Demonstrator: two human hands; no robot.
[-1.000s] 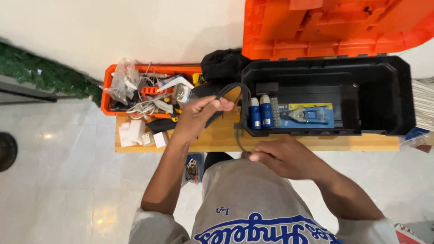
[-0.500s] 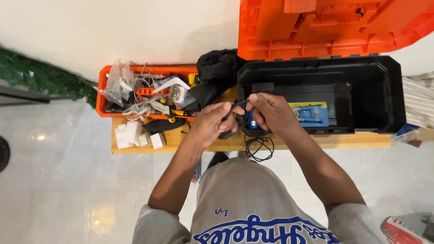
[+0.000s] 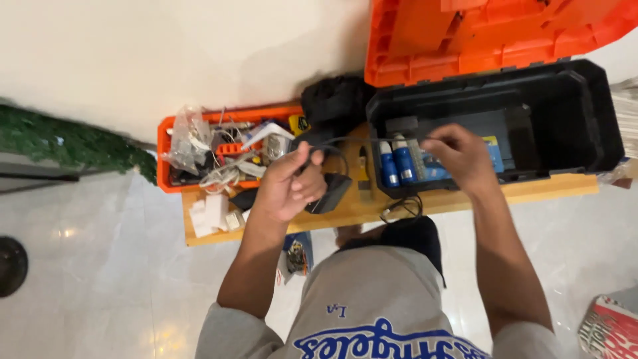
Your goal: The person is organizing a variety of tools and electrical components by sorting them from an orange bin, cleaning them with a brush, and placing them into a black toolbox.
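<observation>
We grip the black power adapter [image 3: 330,191] and its coiled cable in the closed left hand [image 3: 290,186]. The right hand [image 3: 460,156] pinches the cable [image 3: 372,139], stretched taut rightward between both hands, above the toolbox [image 3: 598,113].

The orange lid [image 3: 492,40] of the toolbox is cut off by the top edge, and the stack of white sheets [image 3: 625,113] by the right edge. The right hand [image 3: 458,156] covers part of the blue packet [image 3: 495,153] — its contents cannot be told. In the orange tray [image 3: 163,153] the tangled small parts are too blurred to identify — likewise the red-and-white object [image 3: 608,329] at the lower right corner, cropped.
</observation>
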